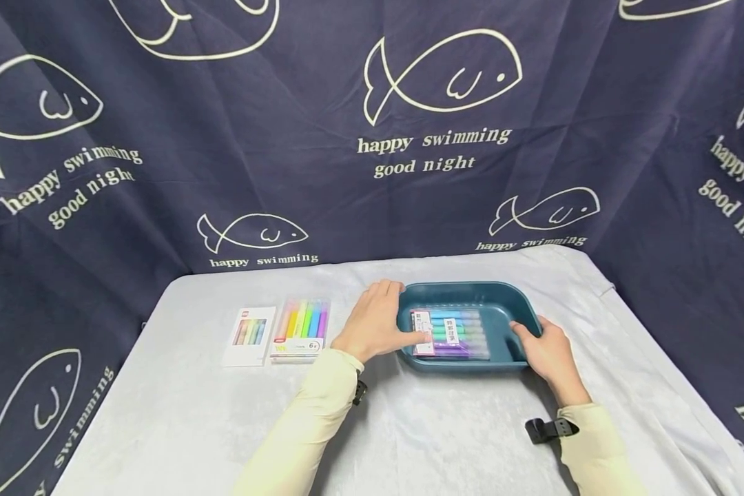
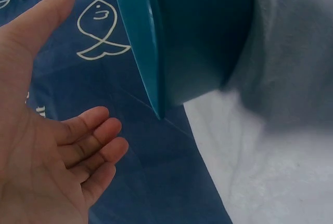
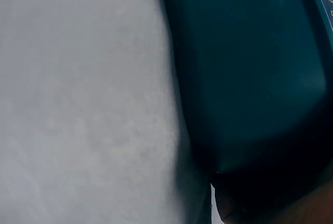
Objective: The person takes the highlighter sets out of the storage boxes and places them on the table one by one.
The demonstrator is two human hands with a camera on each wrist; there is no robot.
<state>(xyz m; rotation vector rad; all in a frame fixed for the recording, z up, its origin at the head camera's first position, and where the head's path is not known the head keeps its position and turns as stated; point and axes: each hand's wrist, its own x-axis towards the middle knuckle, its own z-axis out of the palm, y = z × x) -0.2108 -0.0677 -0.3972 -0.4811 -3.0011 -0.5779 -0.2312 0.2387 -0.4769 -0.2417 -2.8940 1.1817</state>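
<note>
A dark teal plastic bin [image 1: 499, 293] sits on the cloth-covered table, right of the middle. Inside, toward its left end, lies a clear pack of markers [image 1: 455, 334] in blue, green and purple with white labels. At the bin's left end is my left hand [image 1: 377, 322], thumb spread from the loosely bent fingers; the left wrist view shows the palm [image 2: 36, 167] holding nothing, beside the bin's rim [image 2: 151, 52]. My right hand [image 1: 548, 355] grips the bin's right end, thumb over the rim and inside, fingers outside. In the right wrist view, that hand is mostly dark and cut off.
Left of the bin, a clear case of highlighters [image 1: 300, 327] in several colours stands next to a flat white box [image 1: 248, 337] with a picture of coloured sticks. A navy curtain [image 1: 347, 207] printed with fish hangs behind and along both sides of the table [image 1: 180, 413].
</note>
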